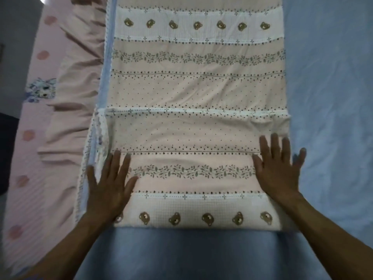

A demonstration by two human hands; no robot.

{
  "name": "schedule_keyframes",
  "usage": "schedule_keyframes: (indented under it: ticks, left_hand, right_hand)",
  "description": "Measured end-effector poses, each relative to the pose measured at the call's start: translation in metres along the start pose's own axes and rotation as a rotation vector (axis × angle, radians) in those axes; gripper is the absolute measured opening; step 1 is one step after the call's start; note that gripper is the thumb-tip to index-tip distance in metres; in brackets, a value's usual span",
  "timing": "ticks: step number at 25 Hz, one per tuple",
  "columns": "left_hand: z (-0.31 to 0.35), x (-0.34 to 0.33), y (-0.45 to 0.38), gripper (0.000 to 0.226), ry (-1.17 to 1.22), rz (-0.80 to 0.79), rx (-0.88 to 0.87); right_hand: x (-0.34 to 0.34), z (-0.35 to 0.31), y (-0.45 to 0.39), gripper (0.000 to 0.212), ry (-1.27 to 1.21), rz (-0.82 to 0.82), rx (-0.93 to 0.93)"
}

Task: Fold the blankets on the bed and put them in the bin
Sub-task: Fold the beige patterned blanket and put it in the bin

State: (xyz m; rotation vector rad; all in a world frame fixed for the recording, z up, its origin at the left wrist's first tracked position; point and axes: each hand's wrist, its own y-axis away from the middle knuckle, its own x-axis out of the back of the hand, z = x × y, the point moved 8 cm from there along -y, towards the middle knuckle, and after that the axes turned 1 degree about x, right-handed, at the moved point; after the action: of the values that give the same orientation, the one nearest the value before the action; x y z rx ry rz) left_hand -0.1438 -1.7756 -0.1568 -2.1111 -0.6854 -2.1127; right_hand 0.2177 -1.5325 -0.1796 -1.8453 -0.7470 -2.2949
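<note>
Pressing the fresh fold flat is the step in hand, as I judge it. The blanket (193, 122), peach with bear and leaf bands, lies lengthwise on the bed (331, 98), running from 6 o'clock up to 12 o'clock, its near end doubled over so the folded edge crosses at centre. The left hand (109, 184) lies flat at 8 o'clock on the folded layer near its lace edge; the right hand (278, 170) lies flat at 4 o'clock near the opposite edge. Neither grip has hold of anything: fingers straight and spread, palms down on the cloth.

To do it well, sweep both palms outward toward the fold line so the layers sit square, and work out the small pucker at 2 o'clock of the folded part before doubling again.

A pink ruffled cover (66, 110) with dots lies at 9 o'clock, beside the lace edge; it could catch there. No bin is in view.
</note>
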Motion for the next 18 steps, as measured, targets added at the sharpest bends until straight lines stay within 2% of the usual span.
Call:
schedule_keyframes:
  ticks: [3,4,6,8,9,11,12,13,14,15,17,18]
  left_hand:
    - [-0.036,-0.012,0.051,0.068,-0.073,-0.066,0.081]
    - [-0.030,-0.006,0.051,0.069,-0.077,-0.074,0.091]
    - [-0.021,-0.004,0.057,0.071,-0.058,-0.086,0.090]
    - [-0.033,-0.009,0.080,0.073,-0.095,-0.160,0.134]
    - [-0.048,-0.014,0.094,0.071,-0.097,-0.229,0.196]
    - [-0.084,-0.014,0.118,0.057,-0.056,-0.353,0.458]
    - [-0.093,-0.007,0.122,0.056,-0.062,-0.325,0.550]
    - [-0.090,0.001,0.122,0.064,-0.072,-0.252,0.545]
    - [-0.073,0.010,0.116,0.075,-0.089,-0.162,0.429]
    - [-0.045,0.016,0.108,0.085,-0.086,-0.073,0.232]
    - [0.019,0.009,0.105,0.099,-0.129,-0.009,-0.137]
    - [0.035,0.005,0.103,0.101,-0.143,0.000,-0.178]
  right_hand:
    - [0.004,0.043,0.030,0.066,0.028,0.015,-0.154]
    - [0.015,0.026,0.037,0.065,0.001,0.027,-0.123]
    - [0.020,-0.023,0.069,0.066,-0.018,0.042,0.053]
    - [-0.001,-0.033,0.113,0.068,0.002,-0.024,0.127]
    - [-0.013,-0.018,0.132,0.070,0.022,-0.074,0.074]
    - [-0.026,0.016,0.156,0.077,0.062,-0.125,-0.026]
    - [-0.027,0.024,0.161,0.080,0.074,-0.137,-0.036]
    - [-0.024,0.026,0.164,0.084,0.095,-0.131,-0.038]
    - [-0.018,0.022,0.163,0.086,0.122,-0.089,-0.027]
    - [-0.013,0.009,0.161,0.089,0.105,-0.042,0.003]
    - [-0.010,-0.017,0.160,0.091,0.058,0.086,0.119]
    - [-0.007,-0.029,0.161,0.092,0.051,0.167,0.166]
